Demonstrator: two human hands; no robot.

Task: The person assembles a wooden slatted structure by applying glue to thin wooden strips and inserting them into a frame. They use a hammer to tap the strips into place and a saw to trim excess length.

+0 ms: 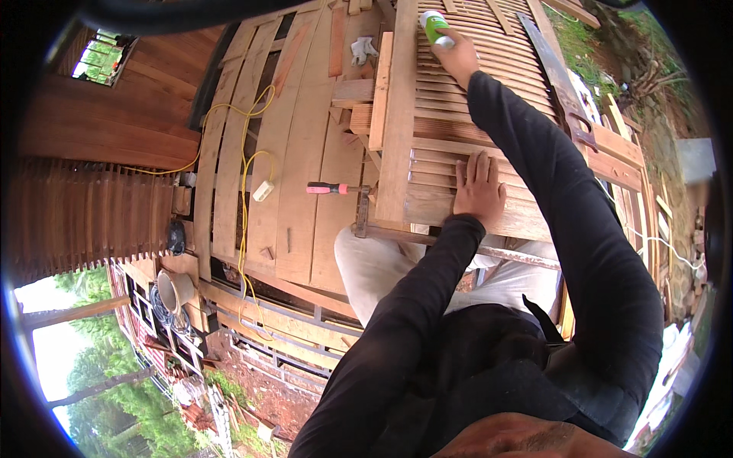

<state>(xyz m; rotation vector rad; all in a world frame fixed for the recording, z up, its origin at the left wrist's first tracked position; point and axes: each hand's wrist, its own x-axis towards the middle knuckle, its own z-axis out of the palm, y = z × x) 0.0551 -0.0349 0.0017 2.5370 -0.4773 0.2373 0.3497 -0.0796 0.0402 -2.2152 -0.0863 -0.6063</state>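
My right hand (459, 61) is wrapped round a green and white bottle (435, 27) at the far end of a slatted wooden panel (450, 93). The bottle is tilted over the slats. Nearer to me, my left hand (480, 187) lies flat with its fingers stretched out on the panel's slats and plain wooden rail. A bar clamp (397, 235) with a pink and black handle (327, 188) runs along the panel's near edge, just in front of my lap.
A handsaw (561, 91) lies along the panel's right side. Left of the panel, a yellow cord (244, 191) with a white socket block (263, 191) crosses the planks (294, 160). A crumpled white glove or cloth (363, 50) lies farther off. Wood offcuts (353, 91) sit beside the panel.
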